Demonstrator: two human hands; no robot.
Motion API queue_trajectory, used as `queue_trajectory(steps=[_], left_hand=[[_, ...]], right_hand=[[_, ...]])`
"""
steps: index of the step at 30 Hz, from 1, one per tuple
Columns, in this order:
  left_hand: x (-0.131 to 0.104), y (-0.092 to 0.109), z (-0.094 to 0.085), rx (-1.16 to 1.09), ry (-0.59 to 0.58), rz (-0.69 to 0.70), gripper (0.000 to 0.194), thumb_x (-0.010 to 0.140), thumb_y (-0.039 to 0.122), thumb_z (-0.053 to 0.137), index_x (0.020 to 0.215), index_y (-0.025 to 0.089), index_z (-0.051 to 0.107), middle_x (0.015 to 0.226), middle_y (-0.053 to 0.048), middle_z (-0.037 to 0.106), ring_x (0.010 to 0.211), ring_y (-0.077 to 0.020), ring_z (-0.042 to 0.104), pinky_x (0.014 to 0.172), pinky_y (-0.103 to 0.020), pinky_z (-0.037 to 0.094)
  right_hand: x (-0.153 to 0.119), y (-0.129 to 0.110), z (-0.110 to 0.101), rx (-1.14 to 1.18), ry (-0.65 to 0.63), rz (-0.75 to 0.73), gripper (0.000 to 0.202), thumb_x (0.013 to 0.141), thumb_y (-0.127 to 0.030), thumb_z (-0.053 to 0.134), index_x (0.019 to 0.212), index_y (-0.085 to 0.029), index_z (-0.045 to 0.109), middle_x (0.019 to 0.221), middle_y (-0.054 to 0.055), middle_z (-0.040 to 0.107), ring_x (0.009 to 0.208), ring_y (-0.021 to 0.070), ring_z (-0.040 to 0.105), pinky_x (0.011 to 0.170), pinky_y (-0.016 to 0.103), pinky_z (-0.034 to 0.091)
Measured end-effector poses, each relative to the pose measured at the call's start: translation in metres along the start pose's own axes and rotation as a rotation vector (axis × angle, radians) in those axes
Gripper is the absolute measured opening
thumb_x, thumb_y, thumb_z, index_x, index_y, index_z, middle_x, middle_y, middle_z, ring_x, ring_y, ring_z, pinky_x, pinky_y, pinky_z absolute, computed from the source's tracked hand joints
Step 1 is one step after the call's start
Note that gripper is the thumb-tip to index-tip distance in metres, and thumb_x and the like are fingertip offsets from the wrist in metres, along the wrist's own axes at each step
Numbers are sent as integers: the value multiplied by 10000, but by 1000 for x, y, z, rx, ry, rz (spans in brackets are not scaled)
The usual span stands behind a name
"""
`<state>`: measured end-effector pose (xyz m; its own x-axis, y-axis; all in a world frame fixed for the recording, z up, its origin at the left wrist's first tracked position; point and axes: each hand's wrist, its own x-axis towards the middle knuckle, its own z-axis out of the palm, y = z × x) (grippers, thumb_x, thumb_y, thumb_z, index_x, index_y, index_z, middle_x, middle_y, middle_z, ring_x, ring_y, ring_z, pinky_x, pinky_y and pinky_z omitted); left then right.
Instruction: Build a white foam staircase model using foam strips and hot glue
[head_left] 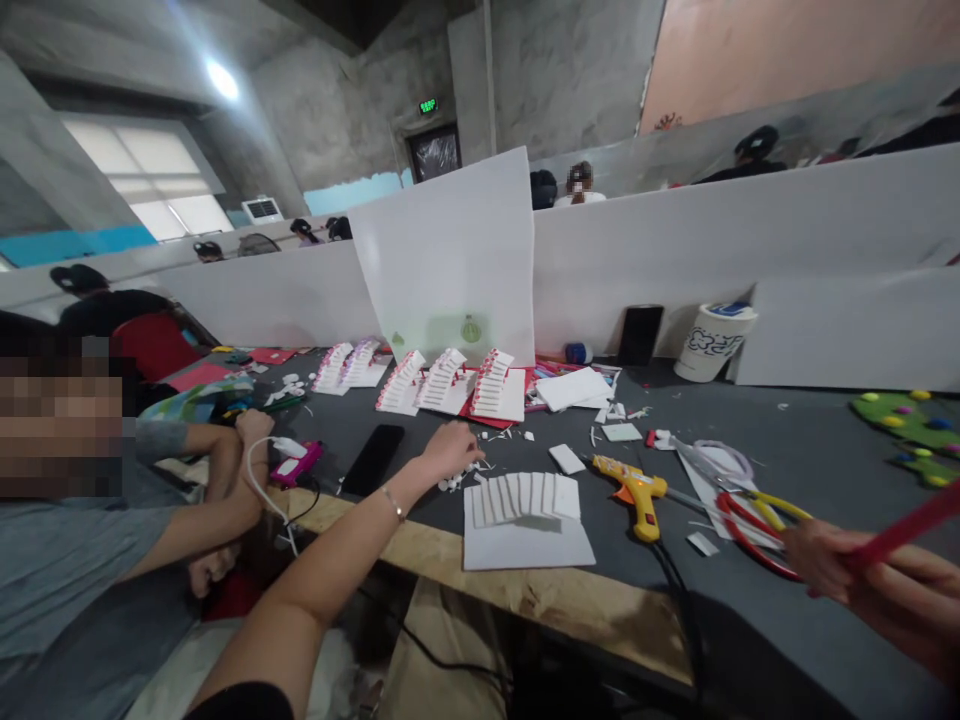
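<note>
My left hand [450,452] reaches down to small white bits [452,481] on the dark table. Its fingers are bent close together, and whatever is between them is too small to make out. At the right edge my right hand [874,575] is closed around a red stick [911,528], whose far end is cut off by the frame. In front of me lies a white foam board [525,548] bearing a curved row of white strips, like a small staircase. A yellow glue gun [634,492] rests to its right, beside red-handled scissors [750,540] and yellow-handled pliers [776,503].
Several white stair models with red posts [495,385] stand at the back before an upright white board [450,260]. A black phone [375,458] lies left of my arm. A paper cup [712,343] stands back right. A co-worker's arm [202,510] is at left.
</note>
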<state>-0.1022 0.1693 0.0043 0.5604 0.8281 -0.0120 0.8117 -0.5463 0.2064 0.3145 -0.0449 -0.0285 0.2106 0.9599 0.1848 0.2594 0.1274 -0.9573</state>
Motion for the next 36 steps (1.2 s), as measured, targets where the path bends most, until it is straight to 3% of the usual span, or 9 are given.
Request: queue_trajectory(steps=[3, 5, 12, 16, 22, 26, 31, 36], left_hand=[[-26, -8, 7, 91, -36, 6, 198, 780, 309, 691, 916, 175, 739, 952, -115, 668, 966, -265, 604, 826, -330, 457], [-30, -8, 13, 119, -47, 19, 210, 782, 275, 689, 976, 205, 728, 965, -99, 666, 969, -248, 600, 821, -314, 456], [-13, 0, 22, 82, -25, 28, 84, 777, 154, 656, 789, 188, 732, 902, -92, 654, 945, -232, 578, 809, -312, 445], [-5, -2, 15, 0, -5, 2, 85, 783, 163, 646, 761, 168, 728, 924, -82, 666, 928, -211, 587, 822, -297, 437], [7, 0, 1, -141, 27, -61, 136, 818, 200, 588, 810, 162, 718, 840, -40, 706, 792, -170, 623, 717, -255, 435], [13, 1, -2, -206, 40, -103, 170, 829, 228, 556, 813, 141, 702, 778, -41, 706, 718, -162, 629, 646, -244, 426], [16, -1, -5, -213, 7, -117, 227, 850, 221, 486, 837, 135, 695, 717, -38, 688, 627, -154, 600, 580, -243, 409], [11, 2, -5, -174, -140, -4, 193, 829, 218, 539, 870, 164, 720, 778, -24, 716, 696, -151, 631, 628, -223, 425]], right_hand=[[1, -4, 4, 155, -118, 91, 471, 628, -701, 629, 434, -277, 573, 468, 94, 430, 483, 231, 448, 498, 441, 380], [3, -12, 9, 189, -127, 117, 439, 602, -690, 671, 465, -281, 587, 491, 84, 439, 490, 220, 434, 506, 427, 381], [5, -30, 16, 160, -84, 122, 494, 553, -727, 693, 437, -262, 576, 474, 85, 440, 463, 216, 419, 443, 392, 351], [1, -34, 15, 149, -50, 41, 522, 581, -752, 663, 415, -269, 558, 456, 72, 416, 441, 214, 407, 410, 383, 349], [1, -45, 20, 142, -55, 20, 514, 614, -746, 647, 430, -270, 584, 448, 72, 429, 428, 207, 408, 394, 372, 349], [1, -42, 19, 147, -55, 43, 528, 594, -750, 663, 433, -256, 571, 466, 72, 431, 441, 208, 414, 400, 370, 361], [0, -30, 13, 193, -117, -22, 503, 719, -675, 616, 477, -235, 579, 494, 58, 430, 473, 196, 411, 417, 344, 353], [-1, -21, 11, 261, -125, -47, 402, 773, -588, 622, 582, -236, 649, 516, 48, 458, 496, 189, 411, 447, 338, 352]])
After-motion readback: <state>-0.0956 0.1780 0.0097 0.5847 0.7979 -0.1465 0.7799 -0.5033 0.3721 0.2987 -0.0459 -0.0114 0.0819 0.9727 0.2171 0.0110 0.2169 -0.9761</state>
